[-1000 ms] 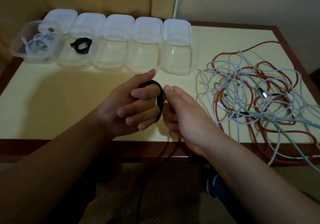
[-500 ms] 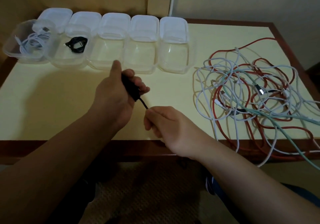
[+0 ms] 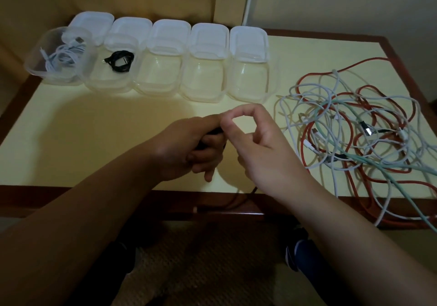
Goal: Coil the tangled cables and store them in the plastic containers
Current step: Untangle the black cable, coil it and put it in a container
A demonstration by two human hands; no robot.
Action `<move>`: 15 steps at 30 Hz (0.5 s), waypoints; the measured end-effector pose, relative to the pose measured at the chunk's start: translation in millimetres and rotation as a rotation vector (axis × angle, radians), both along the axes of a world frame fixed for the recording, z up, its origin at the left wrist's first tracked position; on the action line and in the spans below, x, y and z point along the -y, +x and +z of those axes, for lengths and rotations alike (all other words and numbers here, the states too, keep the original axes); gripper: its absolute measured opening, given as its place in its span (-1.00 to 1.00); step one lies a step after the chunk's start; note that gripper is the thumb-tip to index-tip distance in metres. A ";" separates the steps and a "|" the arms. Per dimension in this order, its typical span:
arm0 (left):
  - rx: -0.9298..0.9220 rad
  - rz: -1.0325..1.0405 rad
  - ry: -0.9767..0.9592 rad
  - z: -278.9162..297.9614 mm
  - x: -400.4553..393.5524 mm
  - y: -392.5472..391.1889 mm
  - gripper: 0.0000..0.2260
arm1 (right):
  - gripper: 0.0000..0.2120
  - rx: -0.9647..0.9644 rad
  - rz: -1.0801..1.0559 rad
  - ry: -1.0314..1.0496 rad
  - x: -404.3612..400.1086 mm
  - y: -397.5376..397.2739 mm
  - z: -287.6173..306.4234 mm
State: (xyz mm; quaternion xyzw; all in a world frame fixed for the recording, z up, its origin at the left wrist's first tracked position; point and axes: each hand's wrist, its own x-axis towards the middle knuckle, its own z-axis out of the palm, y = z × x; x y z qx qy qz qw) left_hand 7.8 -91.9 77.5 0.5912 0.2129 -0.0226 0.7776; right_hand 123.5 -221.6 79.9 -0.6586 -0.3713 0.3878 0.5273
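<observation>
Left hand (image 3: 189, 149) curled around a black cable (image 3: 214, 132); right hand (image 3: 257, 144) touching it, thumb and forefinger forming a ring, hold on the cable not discernible. Beneath the grip: cream table (image 3: 94, 121), dark wooden edge. Right: tangled cables (image 3: 350, 125). Beyond: five clear containers (image 3: 203, 69); the two leftmost hold coils.

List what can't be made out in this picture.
- Black cable, head view: its coil is hidden inside the left hand.
- Right hand: whether its fingertips pinch the cable is unclear.
- Tangle: cut off by the right edge; how many cables it holds is unreadable.
- Plugs in the two filled containers: too small.
</observation>
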 end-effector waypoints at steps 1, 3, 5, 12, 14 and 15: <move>0.020 -0.038 -0.072 -1.4 -1.5 -1.5 -0.47 | -0.75 -0.008 0.034 -0.006 0.2 1.9 0.1; 0.087 -0.114 -0.216 -4.3 -4.4 -2.9 -0.42 | -0.73 -0.047 0.168 0.015 1.6 3.7 3.6; 0.176 -0.182 -0.360 -7.3 -8.7 -3.1 -0.39 | -0.73 -0.020 0.251 0.048 1.5 3.5 3.4; 0.504 -0.425 -0.506 -18.1 -15.7 -0.1 -0.49 | -0.79 0.276 0.182 0.120 4.2 5.4 1.2; 0.519 -0.437 -0.523 -18.2 -15.7 2.1 -0.57 | -0.81 0.298 0.177 0.135 6.2 4.6 3.9; 0.504 -0.426 -0.519 -18.3 -14.8 3.8 -0.57 | -0.80 0.298 0.165 0.131 5.9 5.6 2.4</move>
